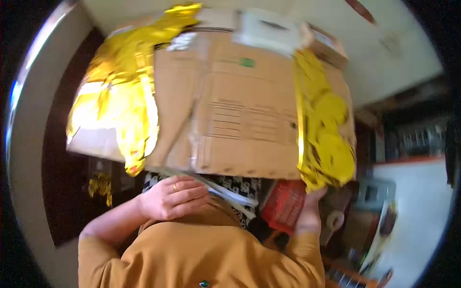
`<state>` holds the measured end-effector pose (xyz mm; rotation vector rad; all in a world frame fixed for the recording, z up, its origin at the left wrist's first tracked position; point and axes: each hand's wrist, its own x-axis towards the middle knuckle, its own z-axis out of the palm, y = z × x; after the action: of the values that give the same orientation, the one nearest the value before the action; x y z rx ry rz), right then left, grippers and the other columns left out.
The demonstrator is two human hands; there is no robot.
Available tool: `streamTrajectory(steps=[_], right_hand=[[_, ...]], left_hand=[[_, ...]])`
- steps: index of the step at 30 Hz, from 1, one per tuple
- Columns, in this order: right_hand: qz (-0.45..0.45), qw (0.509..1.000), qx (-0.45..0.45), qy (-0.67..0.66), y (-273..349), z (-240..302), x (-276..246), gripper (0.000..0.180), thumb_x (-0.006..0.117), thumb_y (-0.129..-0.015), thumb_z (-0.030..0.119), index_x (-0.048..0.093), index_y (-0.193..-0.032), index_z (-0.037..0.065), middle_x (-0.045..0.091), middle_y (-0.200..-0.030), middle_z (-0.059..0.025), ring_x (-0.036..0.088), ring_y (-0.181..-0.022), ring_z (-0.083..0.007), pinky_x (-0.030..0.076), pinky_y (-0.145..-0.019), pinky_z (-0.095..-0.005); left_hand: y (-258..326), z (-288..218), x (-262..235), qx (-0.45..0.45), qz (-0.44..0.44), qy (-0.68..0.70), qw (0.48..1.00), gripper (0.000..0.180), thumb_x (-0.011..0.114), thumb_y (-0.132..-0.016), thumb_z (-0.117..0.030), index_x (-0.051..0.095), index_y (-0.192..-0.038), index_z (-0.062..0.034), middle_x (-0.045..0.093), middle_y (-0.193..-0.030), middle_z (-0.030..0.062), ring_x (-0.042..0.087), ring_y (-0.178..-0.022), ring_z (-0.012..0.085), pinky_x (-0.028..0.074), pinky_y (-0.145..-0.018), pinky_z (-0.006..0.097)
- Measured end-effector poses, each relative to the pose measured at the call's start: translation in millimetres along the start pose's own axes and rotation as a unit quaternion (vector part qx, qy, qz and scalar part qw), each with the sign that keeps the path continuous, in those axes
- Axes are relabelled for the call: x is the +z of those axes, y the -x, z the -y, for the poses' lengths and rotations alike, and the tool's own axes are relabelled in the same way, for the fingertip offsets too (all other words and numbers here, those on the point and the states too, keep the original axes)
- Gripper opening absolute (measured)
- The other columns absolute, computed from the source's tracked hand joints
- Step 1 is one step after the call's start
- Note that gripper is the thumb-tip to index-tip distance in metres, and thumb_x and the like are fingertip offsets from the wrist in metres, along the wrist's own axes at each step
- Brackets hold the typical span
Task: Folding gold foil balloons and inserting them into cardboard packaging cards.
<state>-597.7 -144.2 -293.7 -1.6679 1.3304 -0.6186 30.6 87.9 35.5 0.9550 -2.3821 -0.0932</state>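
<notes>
Atop cardboard (249, 103), seemingly serving as counter: gold foil (126, 81), yellow foil (327, 126). Left grip (178, 198) by near edge, right grip (309, 211) at yellow foil; closure of both: cannot tell.

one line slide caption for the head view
Gold foil at both sides of cardboard, left hand in front, right hand by the right piece.

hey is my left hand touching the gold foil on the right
No, your left hand is in front of your body, apart from that gold foil.
</notes>
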Motion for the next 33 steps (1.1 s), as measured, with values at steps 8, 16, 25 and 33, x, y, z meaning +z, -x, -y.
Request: streamTrajectory(steps=[8,16,25,33], right_hand=[[0.215,0.786,0.235,0.531,55.9,223.1,80.8,0.043,0.067,-0.09,0.039,0.071,-0.116,0.005,0.069,-0.117,-0.02,0.066,-0.108,-0.0333,0.053,-0.09,-0.0459],[0.341,0.901,-0.268,0.024,11.1,528.9,193.0,0.011,0.07,-0.088,0.01,0.068,-0.094,0.001,0.067,-0.087,-0.0128,0.066,-0.077,-0.0242,0.052,-0.07,-0.0332],[0.194,0.86,-0.454,0.13,-51.6,577.8,321.6,0.015,0.069,-0.088,0.015,0.069,-0.1,0.005,0.066,-0.096,-0.0107,0.066,-0.091,-0.0287,0.053,-0.081,-0.0398],[0.142,0.85,-0.479,0.168,-45.0,573.6,340.5,0.018,0.07,-0.087,0.017,0.07,-0.101,0.006,0.065,-0.104,-0.0068,0.063,-0.098,-0.0284,0.051,-0.09,-0.0403]], left_hand=[[46.1,20.0,-79.0,-0.344,-0.071,-0.192,0.916,0.043,0.087,-0.069,-0.024,0.067,-0.104,-0.0098,0.062,-0.105,0.0094,0.063,-0.099,0.0315,0.052,-0.083,0.044],[65.8,40.5,-79.9,-0.372,0.052,-0.124,0.918,0.033,0.077,-0.078,-0.022,0.064,-0.105,-0.0075,0.061,-0.104,0.0096,0.064,-0.094,0.0309,0.054,-0.081,0.041],[70.1,43.9,-76.7,-0.274,0.076,-0.133,0.95,0.027,0.072,-0.079,-0.011,0.066,-0.103,-0.0015,0.064,-0.11,0.0123,0.065,-0.103,0.0298,0.056,-0.085,0.038],[74.9,52.2,-100.5,-0.516,-0.078,0.163,0.837,0.023,0.077,-0.083,-0.006,0.07,-0.103,0.002,0.068,-0.091,0.011,0.068,-0.079,0.0219,0.057,-0.072,0.032]])
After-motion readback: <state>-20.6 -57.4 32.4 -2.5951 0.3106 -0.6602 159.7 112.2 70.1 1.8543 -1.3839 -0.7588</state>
